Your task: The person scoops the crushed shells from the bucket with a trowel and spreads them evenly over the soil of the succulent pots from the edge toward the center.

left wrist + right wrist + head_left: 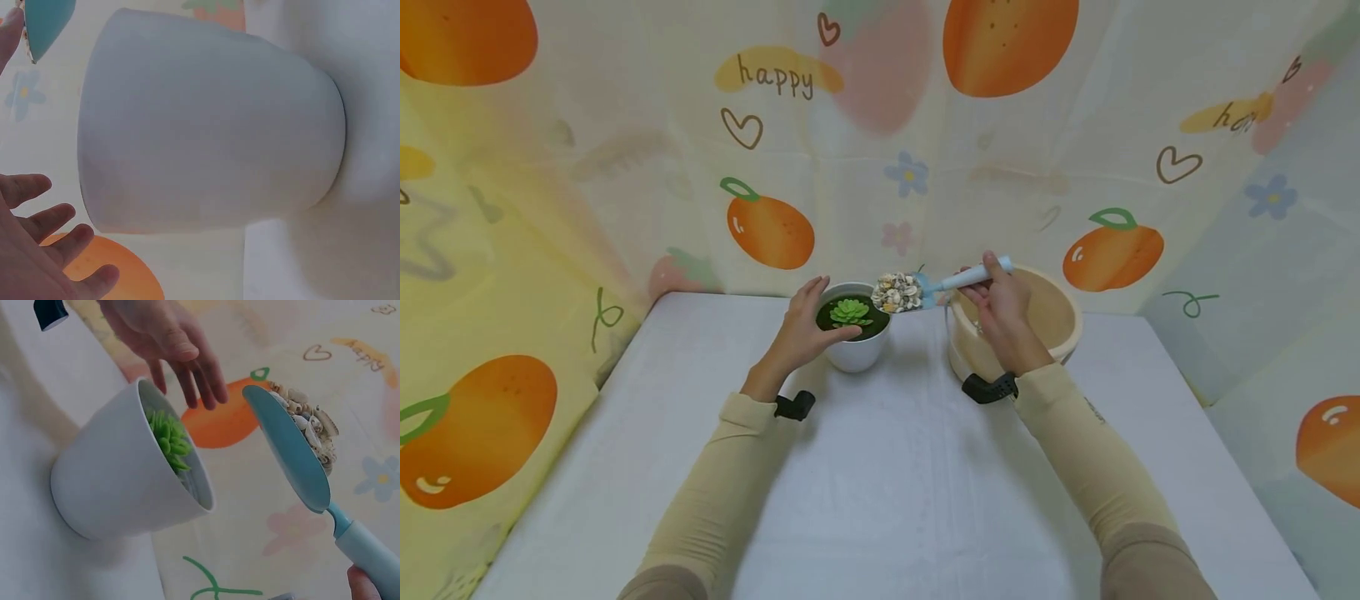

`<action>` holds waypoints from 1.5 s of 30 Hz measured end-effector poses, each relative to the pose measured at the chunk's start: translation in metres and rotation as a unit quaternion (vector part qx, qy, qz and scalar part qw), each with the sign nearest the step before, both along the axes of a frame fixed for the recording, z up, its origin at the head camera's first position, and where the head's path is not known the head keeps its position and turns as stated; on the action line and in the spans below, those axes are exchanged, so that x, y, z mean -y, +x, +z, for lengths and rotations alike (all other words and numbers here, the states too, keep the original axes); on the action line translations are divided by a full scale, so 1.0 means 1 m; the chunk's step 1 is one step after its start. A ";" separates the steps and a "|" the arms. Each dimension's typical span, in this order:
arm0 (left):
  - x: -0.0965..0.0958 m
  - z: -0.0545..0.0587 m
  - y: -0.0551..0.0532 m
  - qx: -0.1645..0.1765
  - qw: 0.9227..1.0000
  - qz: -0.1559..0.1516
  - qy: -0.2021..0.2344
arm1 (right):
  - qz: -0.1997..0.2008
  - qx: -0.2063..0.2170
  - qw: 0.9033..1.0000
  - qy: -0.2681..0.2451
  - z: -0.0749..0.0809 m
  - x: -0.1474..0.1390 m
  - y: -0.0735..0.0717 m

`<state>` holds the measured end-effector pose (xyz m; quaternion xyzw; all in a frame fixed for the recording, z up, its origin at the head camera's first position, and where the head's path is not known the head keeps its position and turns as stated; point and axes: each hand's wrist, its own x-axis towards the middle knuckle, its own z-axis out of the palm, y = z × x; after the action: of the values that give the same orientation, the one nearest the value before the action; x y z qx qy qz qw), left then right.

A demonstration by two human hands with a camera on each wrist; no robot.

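A white flowerpot [857, 356] with a green succulent [851, 312] in dark soil stands upright near the back of the table. My left hand [801, 332] is at its left side, fingers straight and spread around the rim; in the right wrist view they hang above the pot without visibly touching it. My right hand [1006, 310] grips the pale blue handle of a small garden trowel [290, 459]. Heaped on its blade are small seashells [307, 422]. The blade is held level, its tip close to the right rim of the flowerpot.
Below and behind my right hand stands a larger beige pot [1063, 296] with a wide mouth; what lies inside is mostly hidden. A white cloth [880, 483] covers the table. A printed fabric backdrop [985, 200] rises behind the table and along its sides.
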<state>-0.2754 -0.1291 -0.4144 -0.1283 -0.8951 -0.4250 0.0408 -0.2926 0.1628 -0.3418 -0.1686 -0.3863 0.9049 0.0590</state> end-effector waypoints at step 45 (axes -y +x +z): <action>0.020 -0.034 -0.019 0.092 0.993 -0.021 0.070 | 0.032 0.036 0.998 0.042 0.007 0.061 -0.023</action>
<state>-0.2940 -0.1486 -0.4480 -0.1042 -0.8600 -0.4977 -0.0422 -0.3156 0.1019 -0.3346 -0.1860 -0.4306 0.8829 0.0229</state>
